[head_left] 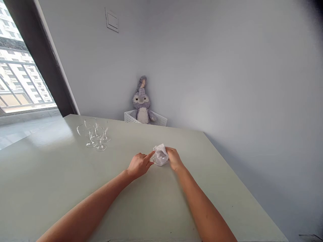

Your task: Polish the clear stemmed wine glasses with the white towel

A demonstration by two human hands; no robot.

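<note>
Near the middle of the pale table [121, 201], a white cloth [159, 152] is bunched around a clear glass [163, 158], which shows only in part. From the right, my right hand [174, 158] grips the cloth against the glass, its fingertips partly hidden. My left hand [141, 164] is on the left side with its index finger extended to the cloth and its fingers closed at the glass; the part it holds looks like the stem or base. Both forearms reach in from the bottom edge.
Several clear stemmed glasses [101, 145] stand grouped at the left of the table. Behind its far edge, a grey-purple plush toy [142, 114] sits in a white perforated basket [161, 120]. Walls rise behind and to the right; a window is at the far left.
</note>
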